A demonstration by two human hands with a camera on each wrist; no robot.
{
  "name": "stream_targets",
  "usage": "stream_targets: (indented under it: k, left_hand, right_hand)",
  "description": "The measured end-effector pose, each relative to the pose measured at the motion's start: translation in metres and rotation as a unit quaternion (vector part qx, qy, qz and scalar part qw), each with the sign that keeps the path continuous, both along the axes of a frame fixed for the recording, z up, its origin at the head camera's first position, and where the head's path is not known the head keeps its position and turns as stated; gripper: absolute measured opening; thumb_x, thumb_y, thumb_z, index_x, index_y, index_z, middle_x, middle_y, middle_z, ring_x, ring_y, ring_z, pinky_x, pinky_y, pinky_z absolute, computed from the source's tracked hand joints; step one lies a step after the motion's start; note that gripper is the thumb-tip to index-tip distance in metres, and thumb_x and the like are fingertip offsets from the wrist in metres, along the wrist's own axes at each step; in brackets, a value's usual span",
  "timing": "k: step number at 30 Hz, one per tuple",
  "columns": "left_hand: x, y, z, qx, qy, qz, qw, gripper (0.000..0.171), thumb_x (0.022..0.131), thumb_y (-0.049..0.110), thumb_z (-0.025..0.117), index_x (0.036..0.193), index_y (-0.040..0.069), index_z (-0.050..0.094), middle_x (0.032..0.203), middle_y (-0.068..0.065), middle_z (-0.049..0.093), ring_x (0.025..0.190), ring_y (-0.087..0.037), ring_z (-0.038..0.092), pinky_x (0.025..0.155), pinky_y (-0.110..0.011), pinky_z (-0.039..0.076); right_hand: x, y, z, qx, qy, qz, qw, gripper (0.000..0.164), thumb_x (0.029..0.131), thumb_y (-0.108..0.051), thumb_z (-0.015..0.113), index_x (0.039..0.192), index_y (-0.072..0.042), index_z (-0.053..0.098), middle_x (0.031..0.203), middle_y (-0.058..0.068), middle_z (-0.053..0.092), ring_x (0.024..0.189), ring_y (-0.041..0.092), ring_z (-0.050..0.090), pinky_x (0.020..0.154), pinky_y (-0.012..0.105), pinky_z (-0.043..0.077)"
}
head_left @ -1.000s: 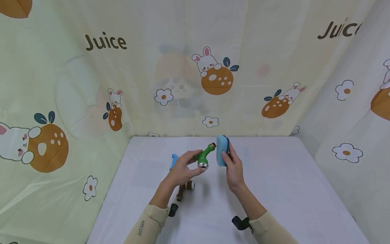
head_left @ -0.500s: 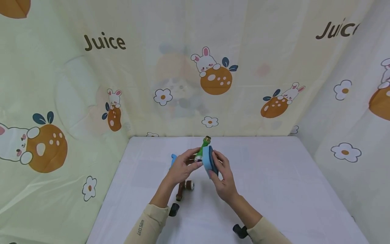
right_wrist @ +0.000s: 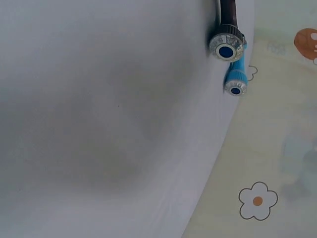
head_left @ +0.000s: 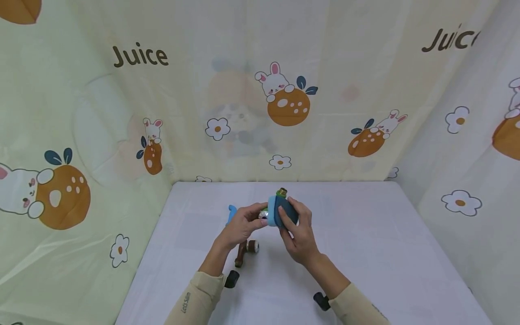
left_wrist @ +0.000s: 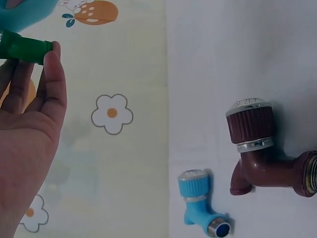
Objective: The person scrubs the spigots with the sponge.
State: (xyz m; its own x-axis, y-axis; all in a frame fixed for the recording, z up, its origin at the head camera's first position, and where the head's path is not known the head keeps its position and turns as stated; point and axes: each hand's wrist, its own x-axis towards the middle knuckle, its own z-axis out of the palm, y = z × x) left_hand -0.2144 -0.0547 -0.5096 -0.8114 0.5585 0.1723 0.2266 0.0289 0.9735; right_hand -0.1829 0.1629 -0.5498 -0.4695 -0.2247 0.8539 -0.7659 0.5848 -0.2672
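Observation:
My left hand pinches a green tap between thumb and fingers, raised above the table. The tap's brass threaded end pokes up behind a sponge. My right hand grips that sponge, light blue on one side and dark blue on the other, and holds it against the tap. The sponge hides most of the tap's body in the head view. Below my left hand lie a brown tap and, farther back, a light blue tap. The right wrist view does not show my right hand.
A white cloth covers the table. Printed curtains stand behind it and at both sides. A black wrist-worn piece sits by the left cuff, and another black piece by the right.
My right hand has brought the sponge leftward onto the green tap and turned it so its dark face shows. My left hand has tilted the tap slightly and otherwise stayed in place.

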Motion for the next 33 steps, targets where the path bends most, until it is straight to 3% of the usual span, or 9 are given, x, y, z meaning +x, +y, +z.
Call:
stream_targets:
  k: [7, 13, 22, 27, 33]
  left_hand:
    - [-0.001, -0.003, 0.0, -0.001, 0.002, -0.016, 0.9999, 0.049, 0.102, 0.021, 0.068, 0.149, 0.012, 0.057, 0.143, -0.01, 0.063, 0.119, -0.02, 0.064, 0.108, -0.043, 0.053]
    - [0.001, -0.005, 0.0, -0.011, -0.006, -0.015, 0.9998, 0.052, 0.101, 0.027, 0.069, 0.149, 0.009, 0.056, 0.143, -0.011, 0.063, 0.122, -0.021, 0.064, 0.11, -0.046, 0.051]
    - [0.003, -0.006, 0.004, -0.036, -0.023, -0.006, 0.9991, 0.056, 0.102, 0.037, 0.068, 0.149, 0.009, 0.057, 0.14, -0.013, 0.067, 0.133, -0.03, 0.06, 0.116, -0.057, 0.044]
    - [0.003, -0.006, 0.005, -0.047, -0.032, -0.008, 0.9984, 0.055, 0.102, 0.041, 0.066, 0.148, 0.011, 0.059, 0.133, -0.012, 0.07, 0.121, -0.025, 0.065, 0.113, -0.053, 0.047]
    - [0.002, -0.005, 0.003, -0.053, -0.034, -0.009, 0.998, 0.05, 0.103, 0.037, 0.058, 0.146, 0.01, 0.06, 0.113, -0.011, 0.075, 0.102, -0.021, 0.068, 0.106, -0.048, 0.05]
  right_hand:
    - [-0.004, 0.008, -0.002, 0.026, 0.021, 0.0, 0.999, 0.044, 0.11, -0.029, 0.049, 0.15, -0.013, 0.056, 0.152, 0.031, 0.042, 0.138, 0.043, 0.039, 0.124, 0.027, 0.027]
    - [-0.007, 0.014, -0.005, 0.063, 0.057, -0.035, 0.996, 0.04, 0.11, -0.027, 0.048, 0.145, -0.015, 0.061, 0.15, 0.031, 0.046, 0.136, 0.044, 0.042, 0.127, 0.029, 0.026]
    - [-0.017, 0.025, 0.0, 0.131, 0.163, -0.098, 0.973, 0.031, 0.108, -0.017, 0.054, 0.133, -0.023, 0.07, 0.141, 0.027, 0.054, 0.126, 0.044, 0.046, 0.127, 0.044, 0.03]
    - [-0.021, 0.031, 0.003, 0.149, 0.193, -0.109, 0.964, 0.032, 0.107, -0.012, 0.055, 0.131, -0.026, 0.071, 0.139, 0.025, 0.055, 0.125, 0.041, 0.044, 0.127, 0.047, 0.03]
    - [-0.021, 0.033, 0.003, 0.154, 0.207, -0.12, 0.959, 0.031, 0.106, -0.012, 0.056, 0.128, -0.027, 0.072, 0.138, 0.024, 0.056, 0.124, 0.041, 0.045, 0.126, 0.047, 0.031]
